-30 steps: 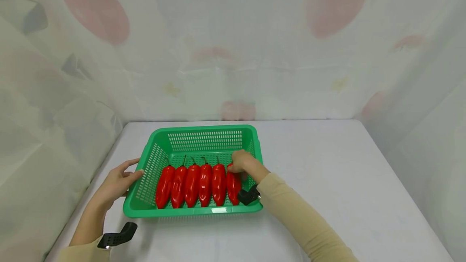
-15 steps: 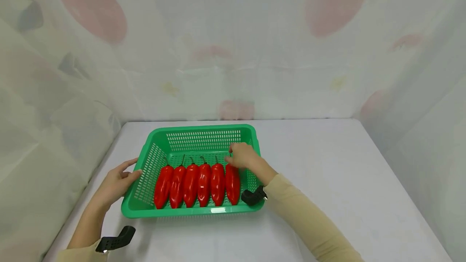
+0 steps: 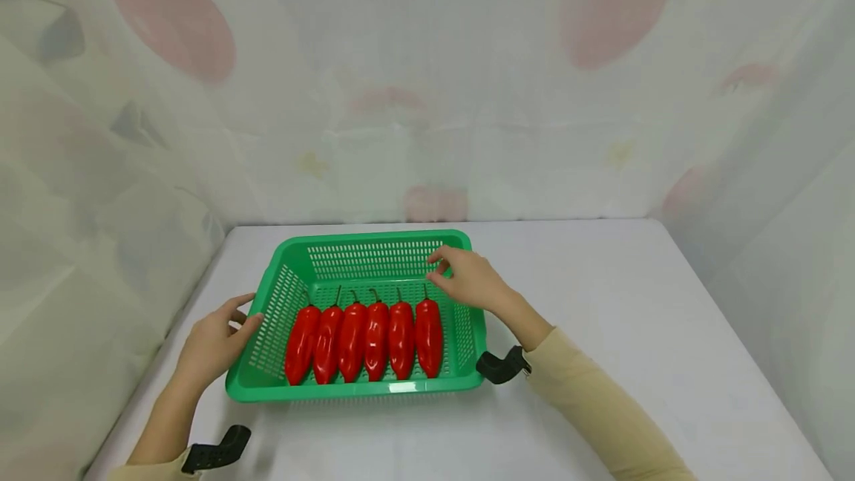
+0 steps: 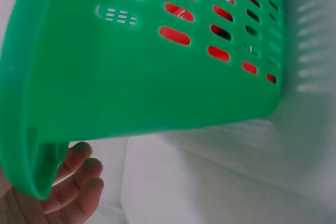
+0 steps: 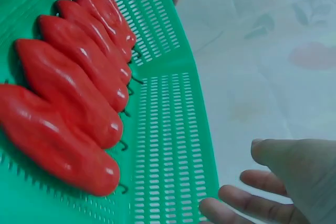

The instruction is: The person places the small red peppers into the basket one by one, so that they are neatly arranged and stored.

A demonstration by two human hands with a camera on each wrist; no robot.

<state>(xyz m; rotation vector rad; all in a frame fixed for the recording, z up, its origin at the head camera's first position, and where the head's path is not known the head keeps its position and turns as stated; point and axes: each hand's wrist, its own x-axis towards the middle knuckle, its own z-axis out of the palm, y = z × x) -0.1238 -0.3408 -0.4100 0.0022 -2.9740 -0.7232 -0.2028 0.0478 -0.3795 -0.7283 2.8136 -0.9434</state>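
Observation:
A green plastic basket (image 3: 374, 387) holds several red peppers (image 3: 376, 340) in a row, stems pointing to its far side. At the basket's left end is my left hand (image 3: 214, 344), thumb over the rim and fingers on the outer side. Those fingers (image 4: 79, 184) show below the rim in the left wrist view. Above the basket's back right part, my right hand (image 3: 470, 278) holds nothing, its thumb and fingers apart. Just below its fingertips stands the stem of the rightmost pepper (image 3: 429, 338). The right wrist view shows the right hand's thumb and fingers (image 5: 262, 203) beside the basket rim.
The basket stands on a white-covered table (image 3: 601, 303), left of its middle. Behind the table hangs a pale printed curtain (image 3: 521, 132), with more sheeting on both sides. A black wrist strap piece (image 3: 501, 367) sticks out near the basket's front right corner.
My right hand has let go of the rightmost pepper and moved up, back and to the right. The pepper lies in the row. The left hand stays at the rim.

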